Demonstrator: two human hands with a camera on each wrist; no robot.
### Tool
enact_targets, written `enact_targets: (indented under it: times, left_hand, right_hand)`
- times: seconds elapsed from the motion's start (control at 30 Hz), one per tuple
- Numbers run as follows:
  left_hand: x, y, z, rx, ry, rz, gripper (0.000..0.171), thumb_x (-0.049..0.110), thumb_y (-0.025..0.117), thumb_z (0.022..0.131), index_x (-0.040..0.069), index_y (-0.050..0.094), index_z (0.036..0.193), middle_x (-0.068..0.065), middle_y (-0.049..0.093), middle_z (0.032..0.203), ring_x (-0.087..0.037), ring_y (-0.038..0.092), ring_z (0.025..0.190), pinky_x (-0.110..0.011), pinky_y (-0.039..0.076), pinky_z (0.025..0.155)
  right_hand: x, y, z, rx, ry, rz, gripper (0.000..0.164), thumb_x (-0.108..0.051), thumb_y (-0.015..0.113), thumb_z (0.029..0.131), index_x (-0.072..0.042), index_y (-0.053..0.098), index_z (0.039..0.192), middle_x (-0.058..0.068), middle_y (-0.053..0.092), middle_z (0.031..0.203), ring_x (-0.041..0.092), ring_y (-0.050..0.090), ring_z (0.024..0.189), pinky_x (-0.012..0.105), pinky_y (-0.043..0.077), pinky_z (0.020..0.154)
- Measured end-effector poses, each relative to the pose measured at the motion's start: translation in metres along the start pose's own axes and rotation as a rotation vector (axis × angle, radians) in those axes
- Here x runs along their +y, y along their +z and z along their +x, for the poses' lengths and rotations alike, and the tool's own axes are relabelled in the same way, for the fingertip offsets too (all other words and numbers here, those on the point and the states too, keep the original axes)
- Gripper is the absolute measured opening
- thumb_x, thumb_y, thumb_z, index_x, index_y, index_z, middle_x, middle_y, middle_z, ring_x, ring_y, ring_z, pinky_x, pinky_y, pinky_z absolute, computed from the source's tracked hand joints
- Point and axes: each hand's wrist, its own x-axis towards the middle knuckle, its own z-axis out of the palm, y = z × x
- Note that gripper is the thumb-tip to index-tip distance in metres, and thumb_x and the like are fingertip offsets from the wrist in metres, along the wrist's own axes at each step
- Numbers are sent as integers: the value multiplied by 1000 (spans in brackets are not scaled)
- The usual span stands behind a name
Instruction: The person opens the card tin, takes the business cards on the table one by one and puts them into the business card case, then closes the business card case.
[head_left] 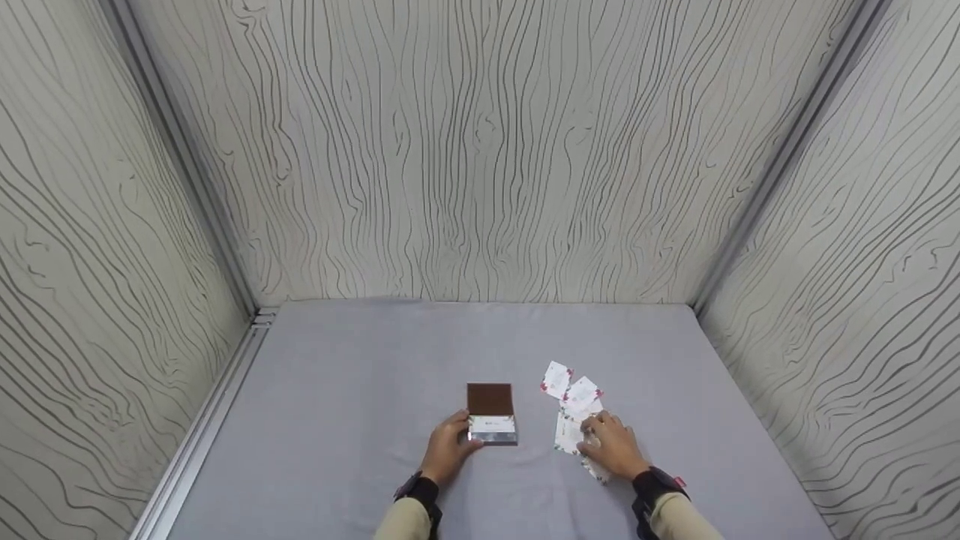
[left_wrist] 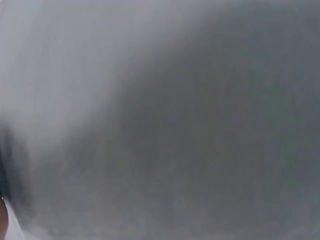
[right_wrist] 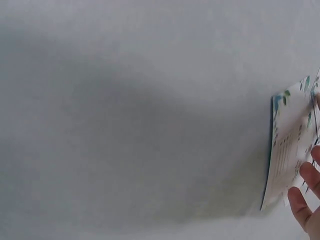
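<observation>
A small card case stands open on the cloth, its brown lid raised at the back and a white printed card lying in it. My left hand grips the case's left side, thumb at the front edge and fingers by the hinge. To the right, my right hand pinches a white flower-printed card over a loose group of cards. Under its fingers, another leaf-bordered card shows in the right wrist view. The left wrist view holds mostly blurred cloth.
Two cards with red flowers lie farther back. Another card pokes out below the right hand. Grey cloth covers the table, with wood-patterned walls at the back and sides and a metal rail along the left.
</observation>
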Motion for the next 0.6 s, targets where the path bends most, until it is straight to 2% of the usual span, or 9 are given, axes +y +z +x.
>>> enact_targets:
  times: [0.17, 0.33, 0.6]
  left_hand:
    - [-1, 0, 1, 4, 4, -9, 39, 10, 82, 78, -11, 69, 108, -27, 62, 123, -42, 58, 118, -53, 45, 102]
    - [-4, 1, 1, -5, -10, 16, 39, 14, 82, 78, -10, 69, 107, -26, 62, 125, -41, 57, 119, -51, 45, 103]
    - [-4, 2, 1, 4, -9, 6, 37, 13, 82, 78, -9, 70, 106, -25, 63, 124, -41, 58, 119, -52, 45, 103]
  right_hand:
    - [6, -8, -4, -38, 51, 16, 28, -26, 82, 79, -13, 64, 97, -1, 53, 96, 25, 53, 93, 45, 42, 73]
    - [13, -15, -7, -70, 83, 17, 36, -32, 85, 75, -13, 63, 97, 2, 50, 94, 27, 50, 90, 50, 44, 75]
    - [19, -20, -8, -117, 117, 32, 49, -28, 90, 65, -13, 61, 101, 10, 48, 98, 31, 47, 89, 53, 43, 79]
